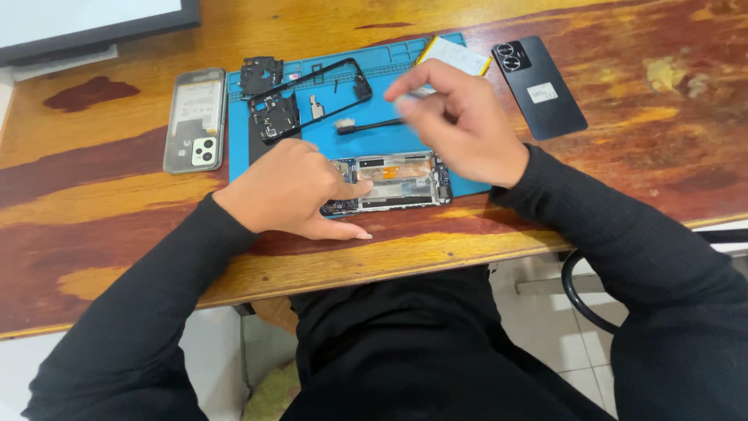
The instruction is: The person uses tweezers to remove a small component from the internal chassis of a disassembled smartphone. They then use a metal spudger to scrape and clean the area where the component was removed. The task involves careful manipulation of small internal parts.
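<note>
Chassis of the opened phone (389, 181) sits at the blue mat's (366, 144) near edge, left hand (292, 189) pressing flat on its left end to steady it, right hand (460, 121) blurred above it, grip pinched, contents unclear, black brush (366, 125) just behind.
</note>
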